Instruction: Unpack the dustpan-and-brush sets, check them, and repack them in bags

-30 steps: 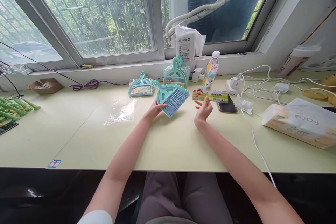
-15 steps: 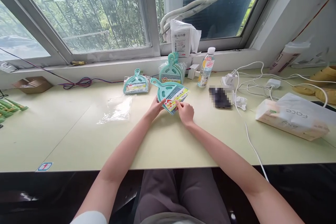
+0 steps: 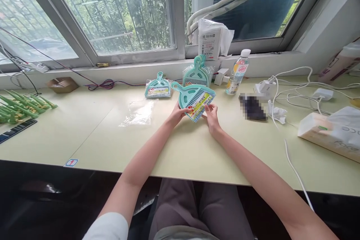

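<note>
Across the bristled side of the dustpan set [image 3: 187, 95], the right hand [image 3: 213, 116] has shifted from the face of the label card [image 3: 201, 105] to its right end since 0.5 s ago. Both hands hold the set tilted above the worktop [image 3: 168, 150], its ring handle pointing up and to the left. On the left hand [image 3: 177, 114], the fingers are closed around the lower left edge of the pan, with the thumb over the left end of the card. On the right hand, the fingers are drawn in close, the thumb on the front of the card and the others partly hidden behind it.

Beyond the hands, 1 bagged set [image 3: 158, 90] lies near the window sill, with a stack of sets [image 3: 196, 75] to its right. Clear plastic film [image 3: 138, 114] lies flat to the left of the left hand. To the right are a drink bottle [image 3: 237, 74], a blurred dark object [image 3: 254, 107], crumpled tissue [image 3: 278, 114] and white cables [image 3: 292, 68]. At the far left, green pieces [image 3: 25, 107] lie in a cluster.
</note>
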### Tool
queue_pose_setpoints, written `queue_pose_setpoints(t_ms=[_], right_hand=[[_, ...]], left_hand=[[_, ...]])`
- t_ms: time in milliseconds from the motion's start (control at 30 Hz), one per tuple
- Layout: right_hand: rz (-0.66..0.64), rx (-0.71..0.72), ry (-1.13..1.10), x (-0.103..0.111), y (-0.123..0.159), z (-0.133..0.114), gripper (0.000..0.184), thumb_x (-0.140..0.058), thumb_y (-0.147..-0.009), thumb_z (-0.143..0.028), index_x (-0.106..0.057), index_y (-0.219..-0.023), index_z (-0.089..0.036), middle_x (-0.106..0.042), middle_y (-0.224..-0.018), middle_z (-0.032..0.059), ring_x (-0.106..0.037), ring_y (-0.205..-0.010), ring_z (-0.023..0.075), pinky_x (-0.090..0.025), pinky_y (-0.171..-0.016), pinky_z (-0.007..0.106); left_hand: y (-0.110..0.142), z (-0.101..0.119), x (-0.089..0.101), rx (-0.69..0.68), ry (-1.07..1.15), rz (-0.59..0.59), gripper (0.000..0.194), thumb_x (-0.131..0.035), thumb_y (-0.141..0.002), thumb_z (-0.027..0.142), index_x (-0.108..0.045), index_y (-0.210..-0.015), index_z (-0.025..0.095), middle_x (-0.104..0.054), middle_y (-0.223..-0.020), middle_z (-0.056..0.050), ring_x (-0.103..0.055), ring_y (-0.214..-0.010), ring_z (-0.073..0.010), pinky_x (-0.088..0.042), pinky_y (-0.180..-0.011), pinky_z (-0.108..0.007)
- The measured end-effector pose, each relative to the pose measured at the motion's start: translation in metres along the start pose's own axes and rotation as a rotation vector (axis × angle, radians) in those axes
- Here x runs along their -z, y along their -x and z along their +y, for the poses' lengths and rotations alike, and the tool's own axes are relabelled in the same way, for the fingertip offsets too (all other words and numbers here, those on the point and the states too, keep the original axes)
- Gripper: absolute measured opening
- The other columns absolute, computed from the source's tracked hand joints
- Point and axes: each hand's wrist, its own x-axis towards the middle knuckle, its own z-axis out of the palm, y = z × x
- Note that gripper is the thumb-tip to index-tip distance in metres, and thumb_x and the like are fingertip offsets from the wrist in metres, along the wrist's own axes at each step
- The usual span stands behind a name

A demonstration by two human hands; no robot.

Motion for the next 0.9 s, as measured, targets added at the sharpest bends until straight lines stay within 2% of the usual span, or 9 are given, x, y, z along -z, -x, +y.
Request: queue_pose_setpoints(t_ms=[133, 300, 467, 567, 700, 767, 800, 867, 900], right_hand=[[0.028, -0.074, -0.229, -0.001, 0.002, 0.001, 0.058, -0.076, -0.068, -0.048, -0.036, -0.106, -0.031, -0.061, -0.119, 0.0001, -0.066, -0.093, 0.0119, -0.058, -0.077, 0.028], [-0.125, -0.231, -0.229, 0.003, -0.002, 0.000, 0.036, -0.078, -0.069, -0.035, -0.055, -0.094, -0.023, -0.069, -0.101, 0.0015, -0.069, -0.088, 0.0164, -0.061, -0.074, 0.029], [-0.079, -0.247, -0.258, 0.005, -0.003, -0.001, 0.027, -0.078, -0.069, -0.026, -0.061, -0.090, -0.020, -0.071, -0.097, 0.0016, -0.070, -0.083, 0.0157, -0.062, -0.073, 0.029], [-0.053, -0.203, -0.268, 0.008, -0.005, -0.002, 0.029, -0.079, -0.067, -0.027, -0.062, -0.089, -0.021, -0.071, -0.099, 0.0018, -0.070, -0.086, 0.0163, -0.062, -0.074, 0.030], [-0.041, -0.182, -0.263, 0.013, -0.009, -0.002, 0.030, -0.080, -0.066, -0.027, -0.060, -0.087, -0.021, -0.072, -0.095, 0.0022, -0.070, -0.088, 0.0181, -0.062, -0.076, 0.032], [-0.035, -0.195, -0.263, 0.014, -0.010, -0.001, 0.027, -0.078, -0.067, -0.026, -0.060, -0.086, -0.020, -0.072, -0.093, 0.0024, -0.071, -0.088, 0.0182, -0.062, -0.076, 0.033], [-0.030, -0.202, -0.260, 0.014, -0.011, -0.001, 0.026, -0.078, -0.068, -0.025, -0.060, -0.085, -0.020, -0.072, -0.092, 0.0026, -0.071, -0.087, 0.0181, -0.062, -0.076, 0.033], [-0.030, -0.215, -0.243, 0.013, -0.011, -0.002, 0.025, -0.077, -0.069, -0.024, -0.060, -0.086, -0.019, -0.072, -0.091, 0.0030, -0.071, -0.084, 0.0176, -0.062, -0.075, 0.032], [-0.035, -0.218, -0.233, 0.012, -0.010, -0.002, 0.024, -0.077, -0.070, -0.024, -0.060, -0.087, -0.019, -0.072, -0.091, 0.0032, -0.071, -0.082, 0.0174, -0.062, -0.074, 0.032]], left_hand=[[0.001, 0.000, 0.000, 0.015, 0.003, -0.019, 0.065, -0.077, -0.060, 0.015, -0.052, -0.119, 0.018, -0.064, -0.113, -0.009, -0.061, -0.108, -0.0267, -0.046, -0.096, -0.045], [0.005, 0.002, -0.001, 0.034, -0.059, -0.097, 0.073, -0.077, -0.062, 0.016, -0.048, -0.128, 0.021, -0.063, -0.118, -0.010, -0.061, -0.106, -0.0259, -0.048, -0.093, -0.045], [0.007, 0.008, 0.001, 0.027, -0.257, -0.139, 0.066, -0.073, -0.072, 0.027, -0.048, -0.132, 0.022, -0.064, -0.116, -0.009, -0.061, -0.104, -0.0239, -0.047, -0.092, -0.041], [0.002, 0.024, 0.018, -0.135, -0.555, 0.048, 0.050, -0.060, -0.084, 0.037, -0.052, -0.131, 0.022, -0.067, -0.106, -0.008, -0.062, -0.101, -0.0233, -0.047, -0.090, -0.037], [0.005, 0.058, 0.074, -0.286, -1.089, 0.661, 0.039, -0.040, -0.094, 0.032, -0.053, -0.129, 0.019, -0.066, -0.106, -0.013, -0.060, -0.104, -0.0277, -0.043, -0.092, -0.041], [0.011, 0.069, 0.107, -0.149, -1.340, 0.898, 0.042, -0.046, -0.091, 0.028, -0.051, -0.130, 0.016, -0.059, -0.122, -0.019, -0.049, -0.120, -0.0331, -0.040, -0.095, -0.044], [0.014, 0.071, 0.121, 0.004, -1.431, 0.926, 0.046, -0.053, -0.086, 0.028, -0.050, -0.129, 0.013, -0.055, -0.127, -0.022, -0.046, -0.124, -0.0357, -0.038, -0.096, -0.045], [0.018, 0.068, 0.139, 0.321, -1.515, 0.803, 0.047, -0.061, -0.080, 0.034, -0.055, -0.121, 0.012, -0.054, -0.127, -0.024, -0.045, -0.123, -0.0385, -0.038, -0.096, -0.048], [0.018, 0.064, 0.142, 0.395, -1.542, 0.727, 0.045, -0.062, -0.079, 0.037, -0.057, -0.116, 0.012, -0.053, -0.128, -0.024, -0.045, -0.124, -0.0388, -0.038, -0.096, -0.048]])
